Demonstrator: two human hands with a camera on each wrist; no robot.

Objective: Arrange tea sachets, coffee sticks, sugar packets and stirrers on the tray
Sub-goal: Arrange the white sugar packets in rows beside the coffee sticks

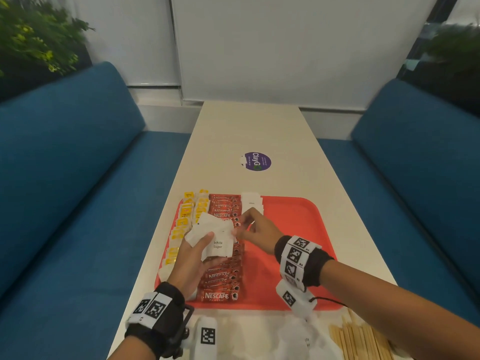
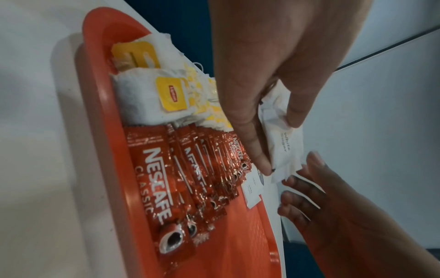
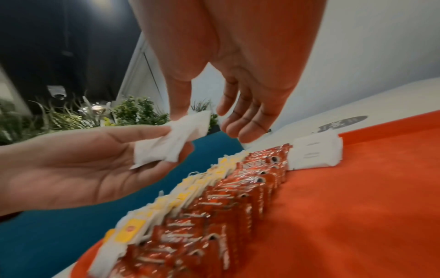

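Holding a fanned bunch of white paper sugar packets (image 1: 213,239) above the tray, my left hand (image 1: 192,258) has its thumb clamped on top and fingers curled underneath, one packet reading "White Sugar"; my right hand (image 1: 255,229) reaches in beside it, thumb and fingertips touching the bunch's right edge, though I cannot tell whether they have truly pinched a packet. Below both hands I see the flat red plastic tray (image 1: 293,255) on the long white table (image 1: 254,131). On the tray, a row of overlapping red Nescafe coffee sticks (image 1: 224,284) runs front to back, with a row of white tea sachets with yellow tags (image 1: 181,224) just beside it along the tray's left edge. A small stack of white sugar packets already laid down (image 1: 251,202) sits at the far end, touching the coffee row's right side. Near me, off the tray, pale wooden stirrers (image 1: 361,339) lie on the table at my right, and a round purple sticker (image 1: 257,161) marks the table farther away
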